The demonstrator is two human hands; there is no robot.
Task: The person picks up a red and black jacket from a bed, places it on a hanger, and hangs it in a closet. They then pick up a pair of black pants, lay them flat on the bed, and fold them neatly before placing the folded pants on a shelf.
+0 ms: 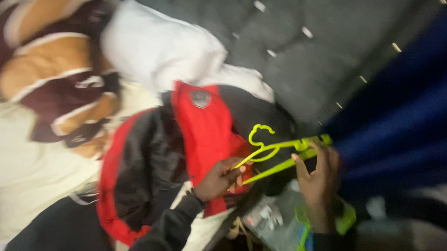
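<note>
A neon yellow-green plastic hanger (pixel 277 152) lies tilted across the middle of the view, hook pointing left. My left hand (pixel 220 179), in a dark sleeve, grips its lower left end over a red and black jacket (pixel 182 149). My right hand (pixel 317 185) holds the hanger's right part near a dark blue cloth (pixel 409 133). The picture is blurred by motion.
A white pillow (pixel 161 47) and a brown, maroon and white striped garment (pixel 55 68) lie at the upper left on a pale sheet (pixel 20 172). A dark tufted surface (pixel 307 49) fills the top. A clear plastic bag (pixel 274 218) and more green plastic sit below my hands.
</note>
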